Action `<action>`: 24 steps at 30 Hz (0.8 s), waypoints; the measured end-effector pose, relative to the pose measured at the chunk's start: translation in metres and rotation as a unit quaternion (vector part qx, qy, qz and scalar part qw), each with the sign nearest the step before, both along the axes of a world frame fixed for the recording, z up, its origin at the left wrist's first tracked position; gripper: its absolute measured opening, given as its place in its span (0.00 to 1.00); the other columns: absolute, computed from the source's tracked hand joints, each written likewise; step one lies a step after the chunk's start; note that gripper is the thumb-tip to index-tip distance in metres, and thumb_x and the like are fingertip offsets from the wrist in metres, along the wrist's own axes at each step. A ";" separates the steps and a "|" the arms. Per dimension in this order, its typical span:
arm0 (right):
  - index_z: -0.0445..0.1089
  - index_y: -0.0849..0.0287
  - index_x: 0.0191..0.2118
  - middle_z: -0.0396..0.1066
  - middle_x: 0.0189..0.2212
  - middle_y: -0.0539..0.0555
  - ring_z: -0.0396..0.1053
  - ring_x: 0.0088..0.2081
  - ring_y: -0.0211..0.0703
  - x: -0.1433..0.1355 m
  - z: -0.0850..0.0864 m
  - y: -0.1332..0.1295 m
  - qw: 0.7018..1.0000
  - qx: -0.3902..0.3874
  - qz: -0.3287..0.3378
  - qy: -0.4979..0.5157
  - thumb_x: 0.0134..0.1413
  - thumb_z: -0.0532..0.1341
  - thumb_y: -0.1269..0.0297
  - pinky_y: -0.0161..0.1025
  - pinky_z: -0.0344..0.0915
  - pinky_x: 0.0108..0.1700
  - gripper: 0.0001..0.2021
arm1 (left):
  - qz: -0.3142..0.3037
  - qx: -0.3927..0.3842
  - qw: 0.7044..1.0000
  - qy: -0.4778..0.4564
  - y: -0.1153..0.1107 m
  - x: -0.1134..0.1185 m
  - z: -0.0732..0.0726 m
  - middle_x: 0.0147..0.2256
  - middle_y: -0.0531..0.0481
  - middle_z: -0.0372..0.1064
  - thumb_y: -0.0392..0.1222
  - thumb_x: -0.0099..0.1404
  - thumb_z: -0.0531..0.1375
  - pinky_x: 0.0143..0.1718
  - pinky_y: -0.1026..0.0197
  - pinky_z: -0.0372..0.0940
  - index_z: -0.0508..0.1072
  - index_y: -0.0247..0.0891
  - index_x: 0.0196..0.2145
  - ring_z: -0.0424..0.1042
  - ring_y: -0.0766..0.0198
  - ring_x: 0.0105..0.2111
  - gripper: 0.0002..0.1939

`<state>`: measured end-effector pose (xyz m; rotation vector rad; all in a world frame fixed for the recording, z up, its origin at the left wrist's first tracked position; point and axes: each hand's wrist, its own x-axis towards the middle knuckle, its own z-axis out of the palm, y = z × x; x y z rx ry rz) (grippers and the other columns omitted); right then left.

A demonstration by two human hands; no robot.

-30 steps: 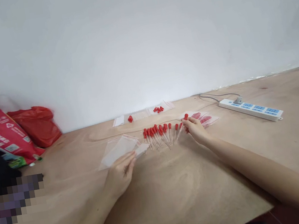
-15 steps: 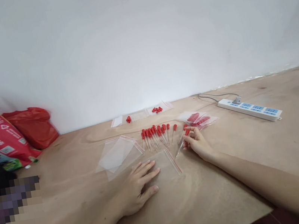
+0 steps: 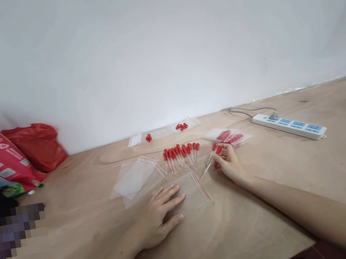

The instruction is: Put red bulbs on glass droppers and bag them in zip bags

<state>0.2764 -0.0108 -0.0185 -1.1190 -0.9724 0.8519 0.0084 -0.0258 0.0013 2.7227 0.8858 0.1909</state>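
Note:
My left hand (image 3: 163,212) lies flat with fingers spread on a clear zip bag (image 3: 189,190) that has a red line at its mouth. Between the thumb and fingers of my right hand (image 3: 229,164) is a dropper (image 3: 210,165) with a red rubber bulb, its glass tip pointing down-left towards the bag's mouth. Another dropper (image 3: 214,146) shows just behind these fingers, and more red shows beneath them; whether these are held I cannot tell. A row of several droppers (image 3: 179,152) lies beyond the bag, bulbs away from me.
Flat zip bags (image 3: 137,176) overlap at the left. Filled bags with red bulbs (image 3: 231,136) lie behind my right hand. Near the wall are glass tubes (image 3: 161,134) and loose bulbs (image 3: 181,126). A power strip (image 3: 289,125) sits right; red bags (image 3: 35,144) stand left.
The dropper in my right hand has tilted, its tip moving slightly up and away from me. The dropper at the row's right end has shifted left against the others. My left hand stays still.

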 end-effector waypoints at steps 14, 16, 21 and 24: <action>0.51 0.55 0.36 0.62 0.21 0.43 0.67 0.23 0.36 -0.010 -0.002 -0.005 0.994 -0.045 0.082 0.061 0.37 0.62 0.52 0.39 0.66 0.29 0.23 | -0.006 0.008 1.000 0.012 0.000 0.002 0.001 0.60 0.53 0.46 0.50 0.65 0.49 0.56 0.42 0.45 0.53 0.54 0.56 0.47 0.54 0.59 0.22; 0.53 0.56 0.34 0.63 0.22 0.44 0.67 0.24 0.37 -0.010 -0.002 -0.007 0.989 -0.062 0.124 0.054 0.36 0.63 0.50 0.40 0.66 0.31 0.22 | -0.006 0.010 1.000 0.022 -0.001 0.003 0.004 0.60 0.53 0.45 0.50 0.65 0.48 0.56 0.42 0.45 0.53 0.55 0.56 0.46 0.54 0.59 0.21; 0.61 0.60 0.28 0.63 0.22 0.46 0.62 0.23 0.32 -0.008 -0.003 -0.011 0.973 -0.047 0.213 -0.072 0.36 0.64 0.53 0.34 0.60 0.28 0.18 | -0.011 0.004 0.999 0.029 -0.003 0.005 0.008 0.60 0.54 0.44 0.49 0.65 0.48 0.55 0.41 0.45 0.54 0.56 0.56 0.46 0.53 0.59 0.21; 0.63 0.61 0.28 0.62 0.20 0.46 0.57 0.22 0.31 -0.006 -0.004 -0.011 0.957 -0.042 0.244 -0.153 0.38 0.65 0.57 0.32 0.56 0.25 0.14 | -0.014 0.004 1.000 0.024 -0.002 0.004 0.006 0.60 0.54 0.44 0.49 0.65 0.48 0.56 0.41 0.45 0.53 0.56 0.56 0.46 0.53 0.59 0.21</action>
